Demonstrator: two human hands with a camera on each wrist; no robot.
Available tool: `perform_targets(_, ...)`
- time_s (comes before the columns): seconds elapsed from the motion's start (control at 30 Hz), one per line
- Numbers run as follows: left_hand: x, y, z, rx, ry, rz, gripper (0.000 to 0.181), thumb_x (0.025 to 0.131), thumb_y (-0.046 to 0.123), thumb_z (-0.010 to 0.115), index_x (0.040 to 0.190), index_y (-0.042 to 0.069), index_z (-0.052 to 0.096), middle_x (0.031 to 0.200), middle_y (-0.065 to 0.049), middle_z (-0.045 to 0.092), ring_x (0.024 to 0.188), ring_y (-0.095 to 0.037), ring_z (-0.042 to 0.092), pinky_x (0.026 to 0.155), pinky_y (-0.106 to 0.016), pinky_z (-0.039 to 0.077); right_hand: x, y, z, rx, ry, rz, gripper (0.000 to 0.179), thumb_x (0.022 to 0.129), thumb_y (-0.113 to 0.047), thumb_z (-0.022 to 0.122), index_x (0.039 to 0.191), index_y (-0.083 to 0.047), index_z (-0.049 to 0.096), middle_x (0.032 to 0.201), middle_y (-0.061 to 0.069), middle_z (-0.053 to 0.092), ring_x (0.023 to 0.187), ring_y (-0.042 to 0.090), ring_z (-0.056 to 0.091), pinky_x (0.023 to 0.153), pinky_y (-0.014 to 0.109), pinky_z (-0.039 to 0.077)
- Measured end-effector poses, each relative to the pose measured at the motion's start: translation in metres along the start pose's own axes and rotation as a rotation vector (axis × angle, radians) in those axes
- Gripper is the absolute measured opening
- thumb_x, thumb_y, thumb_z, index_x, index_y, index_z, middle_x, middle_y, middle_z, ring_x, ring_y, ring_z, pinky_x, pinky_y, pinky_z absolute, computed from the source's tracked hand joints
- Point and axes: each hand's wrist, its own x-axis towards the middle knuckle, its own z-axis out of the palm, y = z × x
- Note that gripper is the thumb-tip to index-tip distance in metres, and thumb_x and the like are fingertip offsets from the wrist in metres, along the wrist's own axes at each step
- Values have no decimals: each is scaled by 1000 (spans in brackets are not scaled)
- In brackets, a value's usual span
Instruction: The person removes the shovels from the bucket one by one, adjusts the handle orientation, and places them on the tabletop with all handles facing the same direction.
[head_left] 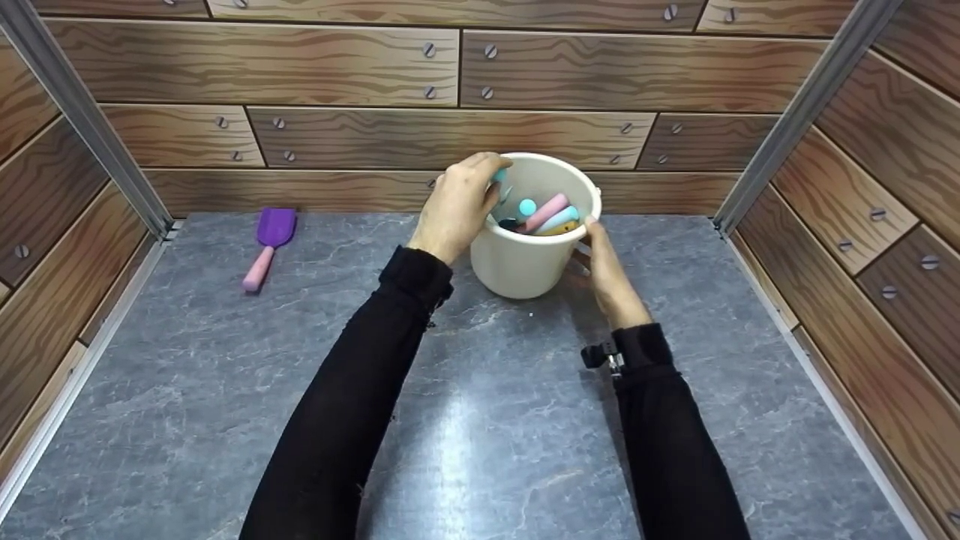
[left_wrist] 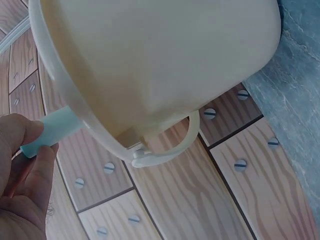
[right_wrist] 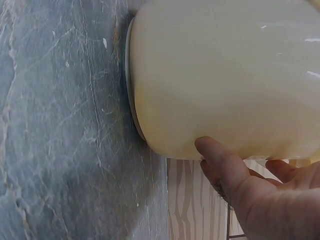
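A cream bucket (head_left: 517, 266) stands upright on the grey marbled floor. My left hand (head_left: 461, 199) is at its left rim and pinches a teal handle (left_wrist: 52, 131) between thumb and fingers. The handle's far end passes behind the rim in the left wrist view, so the kind of tool is hidden. Against the bucket's right side rests my right hand (head_left: 609, 274), fingers fairly straight along the wall (right_wrist: 215, 90). Inside the bucket lie a pink handle (head_left: 546, 212), a light blue handle (head_left: 559, 219), a yellow piece (head_left: 559, 229) and a round teal end (head_left: 527, 207).
A purple toy shovel (head_left: 276, 227) with a pink handle lies on the floor at the left. Wood-patterned walls (head_left: 360, 67) enclose the back and sides, with grey metal posts (head_left: 795, 97) at the corners. The bucket's carrying handle (left_wrist: 175, 152) hangs from its rim.
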Motion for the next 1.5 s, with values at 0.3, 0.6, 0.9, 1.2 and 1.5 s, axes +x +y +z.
perform_targets(0.3,-1,6,-9,-14,27,50,33,118,4,68,150,2,74,153,-16,78,146,-31,76,123,-41,64,0,0,-1,16,3,6,85,118,-62,28,189,-16,17,194,27,19,182,54,21,146,74,27)
perform_targets(0.6,0,12,-21,-36,65,67,35,117,6,70,152,2,74,156,-16,77,150,-31,73,129,-38,59,0,-1,0,14,9,8,83,119,-61,28,189,-17,17,194,26,19,181,54,24,146,74,27)
perform_targets(0.9,-1,13,-40,-23,137,99,35,118,6,69,152,2,74,157,-17,76,151,-32,73,129,-35,59,0,0,-1,4,8,5,84,119,-61,27,189,-16,16,195,27,18,181,55,22,146,75,26)
perform_targets(1.2,-6,4,-61,17,188,94,34,117,5,70,151,2,75,157,-17,76,151,-32,73,129,-32,58,-2,1,-3,-8,-7,-6,86,119,-64,26,189,-14,16,194,28,19,181,55,21,145,75,28)
perform_targets(1.5,-11,-15,-83,71,218,70,33,116,3,71,149,1,76,156,-19,77,150,-36,74,132,-39,57,0,1,-2,-7,4,4,84,120,-62,27,189,-14,17,194,27,21,181,55,24,145,75,30)
